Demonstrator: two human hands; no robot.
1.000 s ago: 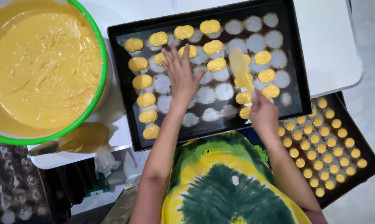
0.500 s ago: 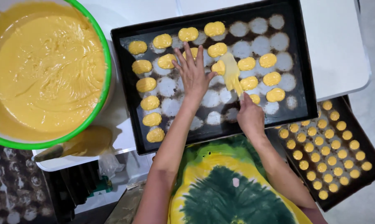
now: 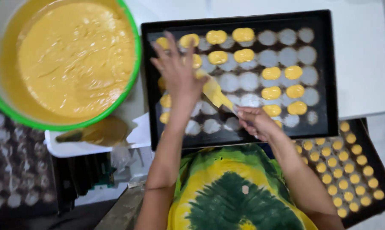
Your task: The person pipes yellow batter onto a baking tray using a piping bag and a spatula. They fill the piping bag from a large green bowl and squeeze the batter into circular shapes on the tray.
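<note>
A black baking tray (image 3: 320, 64) lies on the white table, its round floured spots partly filled with yellow batter dollops (image 3: 271, 73). My left hand (image 3: 177, 70) hovers flat with fingers spread over the tray's left part. My right hand (image 3: 254, 121) grips a batter-coated spatula (image 3: 216, 91) whose blade points up-left, touching the left hand's heel. A big green-rimmed bowl of yellow batter (image 3: 69, 59) sits left of the tray.
A second black tray (image 3: 371, 179) filled with small yellow rounds sits lower right. A batter-smeared spoon (image 3: 94, 132) rests on a white ledge under the bowl. Another dark spotted tray (image 3: 13, 170) lies at lower left. My green-and-yellow shirt (image 3: 235, 191) fills the bottom.
Both hands have shifted left across the tray. The spatula has swung from the middle of the tray toward the left hand.
</note>
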